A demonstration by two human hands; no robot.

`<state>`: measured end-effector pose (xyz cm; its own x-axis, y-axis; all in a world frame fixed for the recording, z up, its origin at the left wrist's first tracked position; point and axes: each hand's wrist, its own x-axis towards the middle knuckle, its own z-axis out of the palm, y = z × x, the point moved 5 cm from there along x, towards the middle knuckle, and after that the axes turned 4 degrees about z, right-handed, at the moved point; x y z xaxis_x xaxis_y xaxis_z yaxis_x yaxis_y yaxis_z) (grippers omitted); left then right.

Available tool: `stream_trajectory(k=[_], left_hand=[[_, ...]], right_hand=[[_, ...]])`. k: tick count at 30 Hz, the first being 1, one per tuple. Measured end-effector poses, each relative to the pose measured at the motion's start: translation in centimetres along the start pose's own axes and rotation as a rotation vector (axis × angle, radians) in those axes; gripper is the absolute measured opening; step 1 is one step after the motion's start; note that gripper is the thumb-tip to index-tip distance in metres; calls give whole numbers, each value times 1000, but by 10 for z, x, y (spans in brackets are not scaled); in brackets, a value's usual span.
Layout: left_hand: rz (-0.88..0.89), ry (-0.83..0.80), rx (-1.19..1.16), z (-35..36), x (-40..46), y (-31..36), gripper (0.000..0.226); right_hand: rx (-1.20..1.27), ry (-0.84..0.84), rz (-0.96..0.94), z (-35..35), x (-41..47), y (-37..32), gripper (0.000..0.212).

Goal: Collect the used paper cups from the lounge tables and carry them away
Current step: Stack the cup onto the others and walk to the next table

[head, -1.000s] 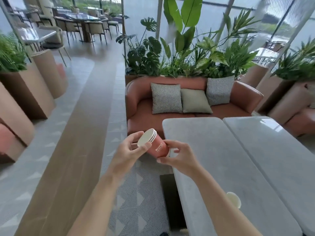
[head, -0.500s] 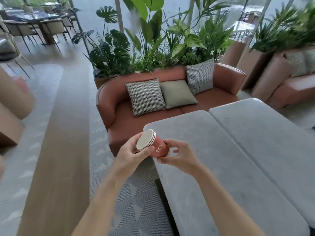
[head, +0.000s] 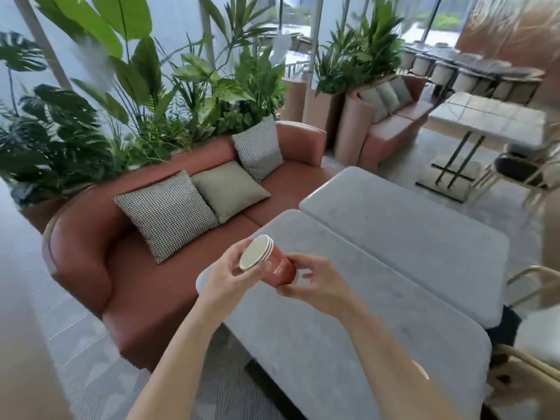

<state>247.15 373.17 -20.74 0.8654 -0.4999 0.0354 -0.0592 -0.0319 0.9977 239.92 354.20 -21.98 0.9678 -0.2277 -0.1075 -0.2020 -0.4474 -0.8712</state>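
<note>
**Stacked cups in hand above the lounge table**

Here, nearest the viewer, a pale round shape [head: 421, 370] peeps out beside the right forearm at the near right of the table; it may be another cup's rim, but too little shows to tell. Just beyond, both hands meet over the near left corner of the grey lounge table [head: 318, 344]. The left hand [head: 228, 278] curls its fingers and thumb round the rim end of the red paper cups [head: 268, 261], a nested stack lying tilted on its side, open mouth turned left and up, with several white rims showing. The right hand [head: 318, 283] cups the base end, thumb and fingertips pinching it lightly. So the stack is held in the air, clear of the tabletop, by both hands at once.

By my reading, the step in hand is gathering: cups already nested into one bundle, ready for carrying. The next move calls for a firm one-handed hold so the other hand is free for any cup left behind, and a steady tilt so dregs do not spill.

Farther off, a second grey table [head: 424, 237] adjoins on the right. Beyond on the left, a terracotta sofa [head: 91, 253] carries three cushions [head: 169, 213], with leafy plants [head: 136, 101] behind.
</note>
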Motion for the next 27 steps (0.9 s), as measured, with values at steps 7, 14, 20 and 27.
stream_trajectory(k=[7, 14, 20, 27], left_hand=[[31, -233, -9, -15, 48, 10, 47], [20, -436, -54, 19, 66, -5, 45], [-3, -547, -85, 66, 81, -11, 46], [14, -659, -30, 134, 98, 2, 54]], right_hand=[[0, 211, 108, 1, 1, -20, 53], [5, 364, 268, -7, -26, -3, 56], [22, 460, 341, -36, -45, 15, 55], [60, 563, 334, -89, -64, 46, 58]])
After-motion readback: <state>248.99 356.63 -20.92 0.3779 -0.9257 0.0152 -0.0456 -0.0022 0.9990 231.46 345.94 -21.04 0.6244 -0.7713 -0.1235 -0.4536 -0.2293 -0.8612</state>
